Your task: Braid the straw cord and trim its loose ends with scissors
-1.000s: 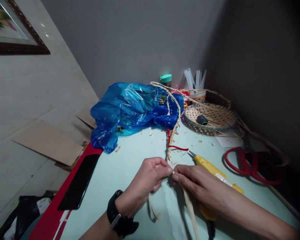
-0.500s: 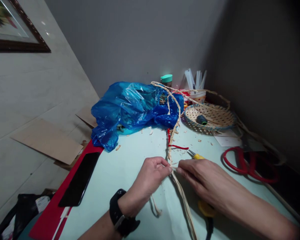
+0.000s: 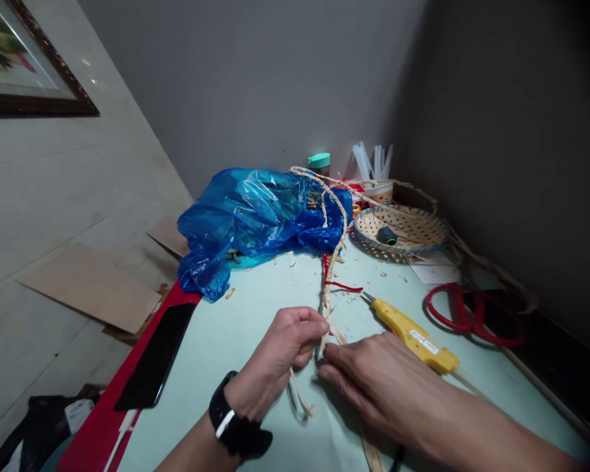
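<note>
A pale braided straw cord (image 3: 326, 296) runs down the table between my hands, its worked part looping up over the blue bag. My left hand (image 3: 292, 334) is closed, thumb and forefinger pinching the braid at its lower end. A short strand end (image 3: 302, 401) hangs out below it. Just to the right, my right hand (image 3: 378, 373) is closed with its fingertips on a straw strand beneath the pinch. Part of that strand is hidden by the hand. A loose flat strand (image 3: 372, 453) trails toward the near edge. A red cord (image 3: 345, 286) lies against the braid.
A yellow hot glue gun (image 3: 413, 334) and red-handled scissors (image 3: 457, 314) lie on the right. Behind are a woven basket (image 3: 423, 233) with a dark thread spool (image 3: 387, 236), a cup (image 3: 377, 192) of clear sticks, and a blue plastic bag (image 3: 255, 210). A phone (image 3: 155, 357) lies left.
My right hand has moved left and down, its fingers now below the left hand's pinch. The glue gun shows more fully. My left hand keeps its hold; the view has shifted slightly.
</note>
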A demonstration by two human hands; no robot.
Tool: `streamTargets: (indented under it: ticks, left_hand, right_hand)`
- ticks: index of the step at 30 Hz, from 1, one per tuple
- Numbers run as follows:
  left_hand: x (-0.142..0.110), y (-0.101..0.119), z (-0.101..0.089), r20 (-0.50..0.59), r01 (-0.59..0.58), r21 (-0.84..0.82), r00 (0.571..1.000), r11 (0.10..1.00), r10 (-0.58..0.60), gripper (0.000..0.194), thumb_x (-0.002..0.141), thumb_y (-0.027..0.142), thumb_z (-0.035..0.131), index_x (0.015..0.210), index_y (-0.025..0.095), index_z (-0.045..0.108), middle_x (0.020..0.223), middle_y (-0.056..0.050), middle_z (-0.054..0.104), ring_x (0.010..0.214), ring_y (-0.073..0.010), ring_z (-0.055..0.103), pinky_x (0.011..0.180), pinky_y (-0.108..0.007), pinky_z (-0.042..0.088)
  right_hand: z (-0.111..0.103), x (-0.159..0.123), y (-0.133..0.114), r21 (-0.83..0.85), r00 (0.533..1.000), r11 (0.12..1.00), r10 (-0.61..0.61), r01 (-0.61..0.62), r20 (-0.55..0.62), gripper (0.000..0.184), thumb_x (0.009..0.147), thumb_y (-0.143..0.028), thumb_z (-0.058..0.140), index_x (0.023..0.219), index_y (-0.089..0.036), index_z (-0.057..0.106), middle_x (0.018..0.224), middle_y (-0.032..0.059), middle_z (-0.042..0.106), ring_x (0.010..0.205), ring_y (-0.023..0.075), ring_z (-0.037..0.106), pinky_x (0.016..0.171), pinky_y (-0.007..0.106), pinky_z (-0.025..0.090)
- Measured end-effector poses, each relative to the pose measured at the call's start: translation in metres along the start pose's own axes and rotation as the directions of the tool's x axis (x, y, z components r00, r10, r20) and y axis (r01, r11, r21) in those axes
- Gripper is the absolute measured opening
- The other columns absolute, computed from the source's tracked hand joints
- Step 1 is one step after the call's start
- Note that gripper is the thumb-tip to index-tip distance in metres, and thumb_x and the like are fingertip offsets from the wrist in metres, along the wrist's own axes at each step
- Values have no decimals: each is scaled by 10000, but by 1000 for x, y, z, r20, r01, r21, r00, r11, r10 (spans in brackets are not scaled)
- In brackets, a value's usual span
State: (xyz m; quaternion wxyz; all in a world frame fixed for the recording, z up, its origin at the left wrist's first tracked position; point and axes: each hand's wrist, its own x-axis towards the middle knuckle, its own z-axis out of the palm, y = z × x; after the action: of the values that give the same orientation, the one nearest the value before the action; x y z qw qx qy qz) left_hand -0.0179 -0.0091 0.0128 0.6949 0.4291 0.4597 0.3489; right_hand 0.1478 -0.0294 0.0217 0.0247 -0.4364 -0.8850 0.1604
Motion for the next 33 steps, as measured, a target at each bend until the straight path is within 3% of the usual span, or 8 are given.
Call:
streamTargets:
  ticks: [3, 6, 10, 14, 17, 21, 28, 33]
  left_hand:
    - [-3, 3, 1, -23, -33, 11, 999, 999, 34, 170, 779, 278, 658, 753, 136, 567, 531, 85, 345, 419, -23, 193, 404, -204, 101]
    - [-5, 5, 3, -53, -60, 51, 997, 997, 63, 183, 792, 292, 657, 783, 125, 583, 537, 83, 347, 418, -21, 187, 401, -205, 83]
    - [-5, 4, 3, -64, -76, 94, 995, 993, 83, 222, 790, 337, 659, 798, 128, 584, 523, 89, 336, 406, -27, 201, 393, -207, 87]
    - [-4, 4, 4, -29, -80, 145, 996, 986, 85, 225, 801, 353, 625, 814, 135, 575, 521, 50, 461, 401, -39, 226, 396, -212, 98]
    - [-4, 4, 6, -15, -103, 217, 994, 971, 109, 229, 809, 365, 602, 793, 142, 558, 556, 6, 553, 430, -56, 285, 422, -208, 149]
    - [-3, 3, 4, -36, -147, 362, 985, 921, 171, 221, 798, 357, 597, 749, 145, 563, 563, 34, 476, 513, -86, 356, 499, -215, 237]
    - [-12, 7, 10, -94, -195, 658, 937, 727, 337, 147, 821, 226, 557, 690, 165, 589, 606, 15, 487, 610, -132, 402, 589, -262, 259]
    - [-30, 10, 11, -34, -175, 874, 909, 454, 415, 251, 914, 252, 480, 702, 185, 596, 655, -9, 582, 628, -152, 499, 598, -274, 299]
  right_hand:
    - [-20, 0, 15, 294, 977, 954, 115, -59, -179, 377, 963, -399, 381, 682, -217, 555, 604, 6, 586, 549, 152, 499, 549, 292, 277]
    - [-33, 2, 27, 393, 914, 913, 250, -113, -320, 337, 953, -433, 418, 806, -210, 623, 730, 19, 636, 659, 166, 534, 621, 297, 329]
    - [-27, 8, 32, 613, 982, 790, 127, -16, -138, 319, 933, -452, 481, 866, -193, 655, 770, 15, 628, 700, 165, 527, 634, 288, 358]
    - [-7, 17, 30, 798, 1000, 602, 7, 15, -24, 343, 936, -467, 457, 862, -167, 606, 796, 34, 664, 735, 172, 597, 656, 274, 437]
    - [2, 19, 29, 816, 1000, 577, 17, 6, -19, 299, 946, -410, 432, 843, -167, 574, 797, 40, 669, 733, 163, 609, 694, 276, 459]
    - [4, 16, 25, 791, 993, 611, 112, -32, -46, 263, 923, -365, 454, 776, -177, 563, 704, 4, 561, 629, 135, 494, 581, 253, 388]
    - [9, 20, 21, 772, 972, 635, 201, -33, -123, 316, 890, -411, 485, 686, -177, 541, 643, -9, 496, 638, 143, 427, 576, 266, 307]
    - [14, 20, 19, 799, 959, 599, 252, -51, -127, 368, 905, -365, 470, 592, -176, 517, 539, -22, 466, 557, 124, 387, 544, 266, 263]
